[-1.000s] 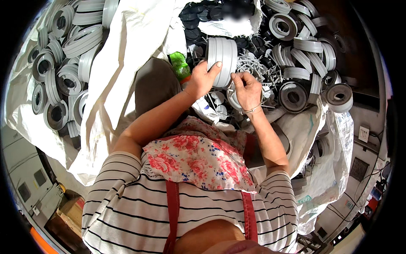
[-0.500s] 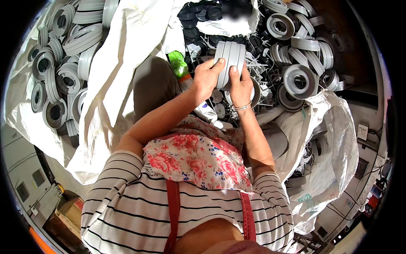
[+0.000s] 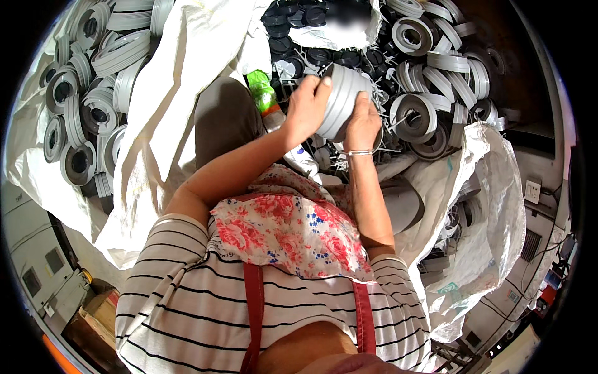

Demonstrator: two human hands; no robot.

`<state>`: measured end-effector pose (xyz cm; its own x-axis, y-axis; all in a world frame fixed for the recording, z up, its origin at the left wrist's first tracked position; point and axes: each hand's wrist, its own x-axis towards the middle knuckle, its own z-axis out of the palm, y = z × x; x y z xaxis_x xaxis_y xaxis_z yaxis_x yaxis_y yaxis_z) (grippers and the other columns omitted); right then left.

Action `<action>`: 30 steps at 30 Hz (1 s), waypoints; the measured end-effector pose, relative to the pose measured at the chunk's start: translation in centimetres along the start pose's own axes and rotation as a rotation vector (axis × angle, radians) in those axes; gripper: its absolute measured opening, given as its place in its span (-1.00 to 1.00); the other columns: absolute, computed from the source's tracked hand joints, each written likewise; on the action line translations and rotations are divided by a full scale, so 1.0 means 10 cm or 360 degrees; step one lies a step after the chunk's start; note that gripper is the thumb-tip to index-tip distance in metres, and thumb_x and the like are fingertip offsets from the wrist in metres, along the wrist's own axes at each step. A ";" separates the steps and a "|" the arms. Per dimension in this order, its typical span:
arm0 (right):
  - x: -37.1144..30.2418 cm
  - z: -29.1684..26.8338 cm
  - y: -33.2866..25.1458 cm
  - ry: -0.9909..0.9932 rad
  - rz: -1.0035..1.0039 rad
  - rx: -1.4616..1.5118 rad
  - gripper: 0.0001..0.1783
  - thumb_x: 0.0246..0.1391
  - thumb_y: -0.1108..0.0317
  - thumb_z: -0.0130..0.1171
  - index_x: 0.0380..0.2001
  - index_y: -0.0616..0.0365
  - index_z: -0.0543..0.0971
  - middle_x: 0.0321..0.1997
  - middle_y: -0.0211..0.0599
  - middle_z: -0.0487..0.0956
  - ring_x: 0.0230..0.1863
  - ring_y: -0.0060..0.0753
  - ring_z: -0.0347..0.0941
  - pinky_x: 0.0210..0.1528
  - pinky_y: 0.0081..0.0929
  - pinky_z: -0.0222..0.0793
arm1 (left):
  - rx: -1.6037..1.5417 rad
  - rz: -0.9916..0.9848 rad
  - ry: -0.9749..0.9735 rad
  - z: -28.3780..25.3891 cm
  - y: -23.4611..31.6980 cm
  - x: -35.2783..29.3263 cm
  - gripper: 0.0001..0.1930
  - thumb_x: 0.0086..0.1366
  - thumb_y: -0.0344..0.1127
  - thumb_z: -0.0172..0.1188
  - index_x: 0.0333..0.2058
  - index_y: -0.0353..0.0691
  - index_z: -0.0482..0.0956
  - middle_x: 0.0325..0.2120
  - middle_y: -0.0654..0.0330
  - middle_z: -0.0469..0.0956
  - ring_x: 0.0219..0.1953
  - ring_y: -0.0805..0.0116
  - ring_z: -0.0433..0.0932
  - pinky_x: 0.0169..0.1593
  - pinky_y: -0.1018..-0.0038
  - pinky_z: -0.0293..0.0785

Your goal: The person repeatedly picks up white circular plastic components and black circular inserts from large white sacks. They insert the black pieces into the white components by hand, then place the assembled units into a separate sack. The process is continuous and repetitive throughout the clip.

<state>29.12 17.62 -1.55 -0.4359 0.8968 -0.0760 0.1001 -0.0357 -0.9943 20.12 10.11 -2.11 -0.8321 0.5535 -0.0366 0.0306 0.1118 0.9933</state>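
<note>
Between my two hands is a grey ribbed plastic ring [image 3: 344, 103], held up over the pile and tilted. My left hand [image 3: 305, 111] grips its left side, the thumb near the upper edge. On the opposite side my right hand [image 3: 362, 126], with a bangle at the wrist, has its thumb along the ribs and its other fingers hidden behind. Black round caps [image 3: 299, 17] and thin white stemmed pieces lie beyond and below the ring.
Grey rings [image 3: 81, 128] fill a white sack [image 3: 156, 124] on the left. More are heaped at the right, including a dished grey ring [image 3: 413, 118]. A translucent bag [image 3: 492, 212] with parts inside stands by my right arm. My knee [image 3: 225, 121] rises beside the left sack.
The held ring has tilted, and my right hand has shifted slightly right and down around it. One loose grey ring on the right heap has moved leftward.
</note>
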 end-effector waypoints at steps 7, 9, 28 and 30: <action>0.06 0.00 0.02 0.0039 0.0027 -0.0058 -0.47 0.21 0.06 -0.08 -0.26 0.46 0.53 -0.35 -0.14 0.56 -0.34 -0.42 0.41 -0.24 -0.46 0.33 | 0.0213 0.0539 0.0021 0.09 -0.15 -0.22 -0.74 0.29 -0.22 0.05 -0.45 -0.31 0.32 -0.61 -0.09 0.41 -0.55 -0.02 0.45 -0.45 0.26 0.36; 0.05 -0.01 -0.02 -0.0007 0.0017 -0.0099 -0.47 0.21 0.07 -0.08 -0.26 0.46 0.53 -0.35 -0.15 0.56 -0.35 -0.43 0.41 -0.25 -0.47 0.33 | 0.0199 0.0675 0.0001 0.06 -0.16 -0.20 -0.77 0.28 -0.26 0.04 -0.44 -0.30 0.31 -0.61 -0.11 0.41 -0.53 -0.13 0.44 -0.46 0.22 0.36; -0.38 -0.25 0.09 -0.0253 -0.1168 -0.1030 -0.73 0.13 0.28 0.07 -0.55 0.21 0.39 -0.56 -0.07 0.35 -0.51 0.02 0.28 -0.44 -0.20 0.22 | -0.0596 -0.0607 0.0205 -0.05 -0.47 0.15 -0.57 0.32 -0.13 -0.10 -0.48 -0.45 0.50 -0.59 -0.01 0.49 -0.55 0.28 0.35 -0.39 0.31 0.31; -0.44 -0.27 0.14 -0.0271 -0.1177 -0.1145 -0.72 0.12 0.29 0.09 -0.58 0.18 0.35 -0.59 -0.11 0.34 -0.57 0.00 0.29 -0.51 -0.22 0.23 | -0.0618 -0.0709 0.0172 -0.03 -0.48 0.13 -0.57 0.32 -0.13 -0.09 -0.46 -0.46 0.51 -0.57 0.00 0.50 -0.54 0.29 0.35 -0.38 0.32 0.31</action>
<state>33.61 14.85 -2.43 -0.7202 0.5117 0.4684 0.2412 0.8178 -0.5225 18.71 10.06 -6.86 -0.7705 0.4330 -0.4677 -0.5219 -0.0074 0.8530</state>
